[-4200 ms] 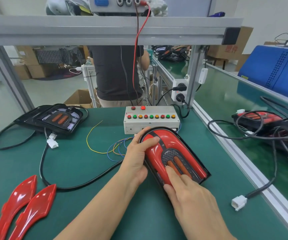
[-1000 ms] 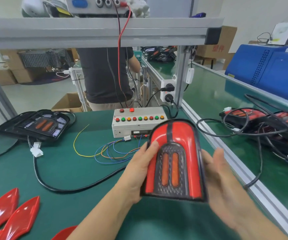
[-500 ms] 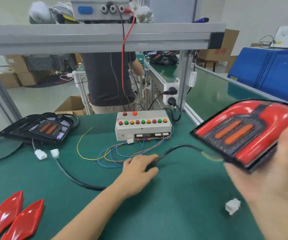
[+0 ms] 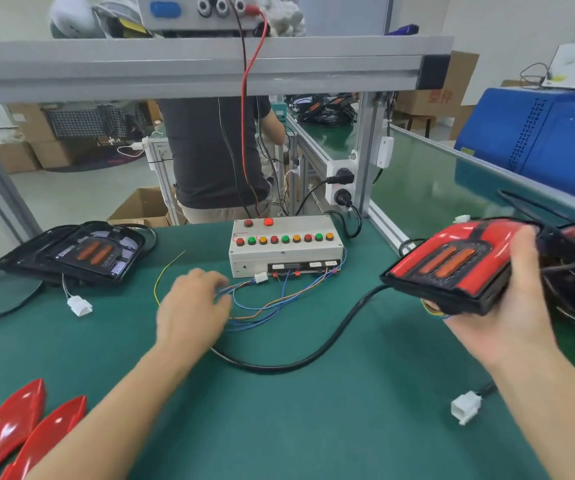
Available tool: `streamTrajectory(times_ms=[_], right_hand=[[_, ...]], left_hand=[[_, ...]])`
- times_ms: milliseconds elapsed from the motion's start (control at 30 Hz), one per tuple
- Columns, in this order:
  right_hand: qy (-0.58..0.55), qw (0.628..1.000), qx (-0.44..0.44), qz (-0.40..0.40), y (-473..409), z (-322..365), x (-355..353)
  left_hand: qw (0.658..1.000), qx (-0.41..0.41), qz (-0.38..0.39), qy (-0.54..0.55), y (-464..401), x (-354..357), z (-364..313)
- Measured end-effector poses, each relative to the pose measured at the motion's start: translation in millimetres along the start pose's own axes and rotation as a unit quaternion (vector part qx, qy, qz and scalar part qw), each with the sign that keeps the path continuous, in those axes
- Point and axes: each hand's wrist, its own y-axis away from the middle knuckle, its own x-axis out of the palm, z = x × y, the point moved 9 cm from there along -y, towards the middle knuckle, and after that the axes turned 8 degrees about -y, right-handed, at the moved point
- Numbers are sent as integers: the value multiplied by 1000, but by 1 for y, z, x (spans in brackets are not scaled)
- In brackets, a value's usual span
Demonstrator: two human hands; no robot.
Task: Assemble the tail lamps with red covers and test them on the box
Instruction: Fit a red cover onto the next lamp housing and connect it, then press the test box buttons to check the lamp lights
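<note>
— What's lying closest to you?

— Two glossy red covers (image 4: 19, 434), smooth moulded plastic, long and pointed like leaves, are lying side by side at the near left corner of the tabletop (image 4: 279, 427), which is covered in matte green mat. Near my right forearm a small white plastic connector (image 4: 465, 407) is sitting on the end of a black lead.

— And your hands?

— My right hand (image 4: 507, 306) is holding the assembled tail lamp (image 4: 448, 268) up off the tabletop at the right edge. My palm is cupping it from below and my thumb is curling up over its far red side. The lamp is tilting, a black housing with a shiny red cover and two orange oblong lenses in a dark centre panel. Its thick, rubbery black cable (image 4: 313, 355) is sagging down and looping across the mat towards my left hand (image 4: 192, 306). That hand is reaching forward palm down over the bundle of thin coloured wires (image 4: 268, 303); the fingers are bending loosely and look blurred, and I cannot tell whether they are gripping anything.

— What's beyond that?

— The wires are running into the test box (image 4: 286, 247), a pale rectangular plastic case with a row of round red, green and amber buttons on top. Off to the far left, a second lamp base (image 4: 82, 252) is lying flat, black, uncovered, with its own orange lenses showing. Behind the aluminium frame a person in a dark shirt (image 4: 210, 150) is standing.
</note>
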Motion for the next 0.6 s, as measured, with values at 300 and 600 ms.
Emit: streamTrajectory(times_ms=[300,600], right_hand=[[125,979,148,-68,-2,-54,-41],[478,867,78,-120,-29,-16,-70]], left_hand=[[970,-180,143,-82,-18,27,68],[940,-235,187,164,-11,30,82]])
